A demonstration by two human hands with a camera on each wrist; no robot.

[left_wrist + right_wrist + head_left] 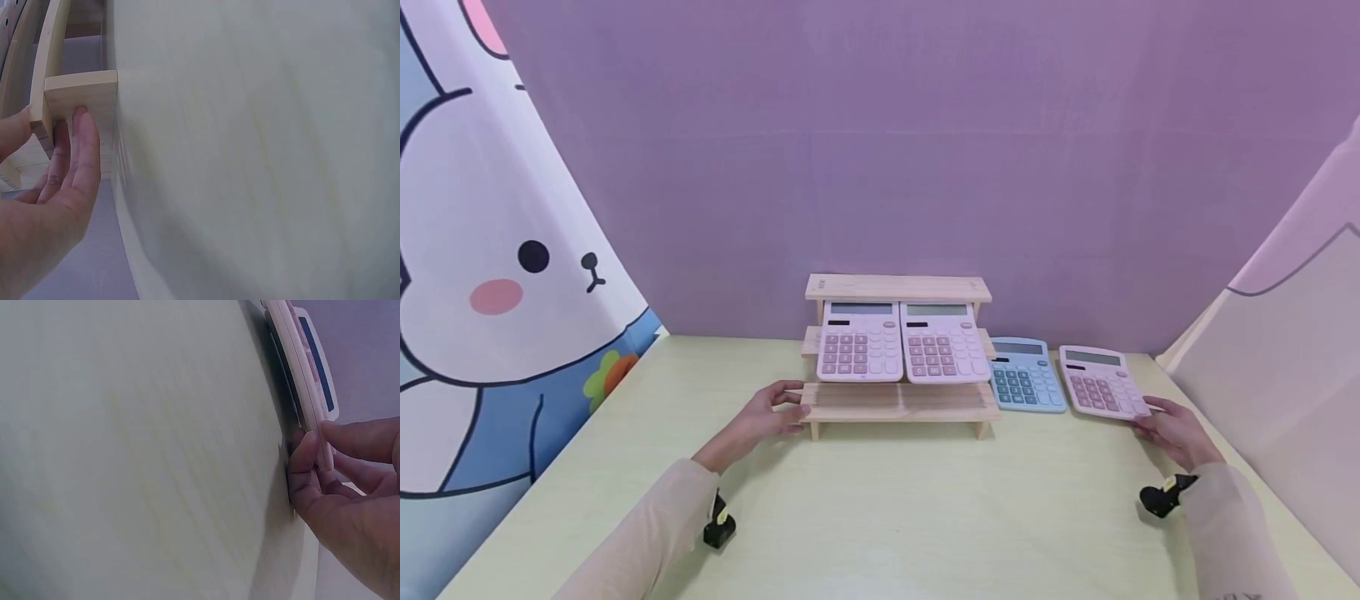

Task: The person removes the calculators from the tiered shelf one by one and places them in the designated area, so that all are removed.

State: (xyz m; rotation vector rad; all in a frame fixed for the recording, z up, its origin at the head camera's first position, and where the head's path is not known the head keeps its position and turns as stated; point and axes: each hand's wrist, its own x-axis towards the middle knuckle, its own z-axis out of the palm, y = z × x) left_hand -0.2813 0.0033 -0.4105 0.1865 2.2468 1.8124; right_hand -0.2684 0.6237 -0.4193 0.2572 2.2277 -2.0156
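A stepped wooden rack (901, 402) stands on the table, with two pink calculators (859, 343) leaning side by side on it. At the rack's lower left end is my left hand (772, 417); the left wrist view shows its thumb on the board's edge and its fingers (87, 153) against the end support. My right hand (1176, 429) pinches the lower right corner of another pink calculator (1101, 383). In the right wrist view, the thumb lies on that calculator's (306, 381) top face and fingers are under it, its near edge raised off the table.
A blue calculator (1026, 377) lies between the rack and the held calculator. Behind the table (917, 508) rises a purple backdrop (910, 150). A cartoon-printed cloth (497, 208) hangs at the left, and a pale cloth (1300, 367) at the right.
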